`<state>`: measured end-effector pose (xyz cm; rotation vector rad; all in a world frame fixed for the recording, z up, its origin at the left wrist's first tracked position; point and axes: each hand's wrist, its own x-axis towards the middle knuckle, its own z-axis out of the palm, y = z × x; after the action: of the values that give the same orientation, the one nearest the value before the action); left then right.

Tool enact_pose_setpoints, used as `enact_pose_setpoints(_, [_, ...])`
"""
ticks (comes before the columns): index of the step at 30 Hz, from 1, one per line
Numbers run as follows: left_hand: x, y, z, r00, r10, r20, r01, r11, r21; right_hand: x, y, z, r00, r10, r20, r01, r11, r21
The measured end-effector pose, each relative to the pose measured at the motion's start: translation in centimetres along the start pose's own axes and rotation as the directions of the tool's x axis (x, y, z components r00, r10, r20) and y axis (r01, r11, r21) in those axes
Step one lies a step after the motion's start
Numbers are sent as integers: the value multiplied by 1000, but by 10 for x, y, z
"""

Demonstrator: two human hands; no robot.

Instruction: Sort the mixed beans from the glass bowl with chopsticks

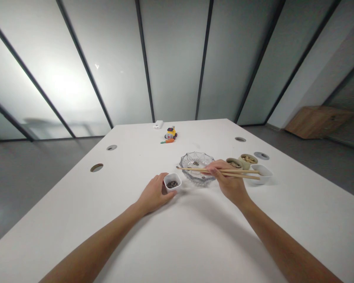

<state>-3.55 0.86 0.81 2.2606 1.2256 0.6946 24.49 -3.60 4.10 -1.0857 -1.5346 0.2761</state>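
My left hand (153, 193) is closed around the side of a small white square bowl (172, 188) on the table. Dark seeds or beans (172, 184) lie in it; their exact kind is too small to tell. In my right hand (228, 184) is a pair of wooden chopsticks (242, 173), their tips pointing left. A small dark piece (177, 168) shows at the tips, above the white bowl's far side. Beneath the chopsticks stands a clear cut-glass bowl (183, 160) with a few dark bits inside, partly hidden by my right hand.
Right of my hand stand two greenish cups (245, 164) with light pieces in them and another white bowl (262, 179). A yellow toy vehicle (171, 133), a toy carrot (168, 141) and a white box-like object (158, 124) lie farther back. Holes (96, 168) pierce the white table (129, 157).
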Motion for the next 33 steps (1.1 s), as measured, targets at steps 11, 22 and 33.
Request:
enact_pose_setpoints(11, [0, -1, 0, 1000, 3, 7, -3, 1000, -8, -6, 17, -4, 991, -84, 100, 98, 985, -144])
enact_pose_setpoints(22, [-1, 1, -1, 1000, -4, 15, 4, 1000, -18, -7, 31, -4, 975, -94, 200, 126, 980, -155])
enact_pose_setpoints(33, [0, -2, 0, 1000, 3, 20, -3, 1000, -17, -7, 28, -4, 985, -123, 125, 142, 977, -159])
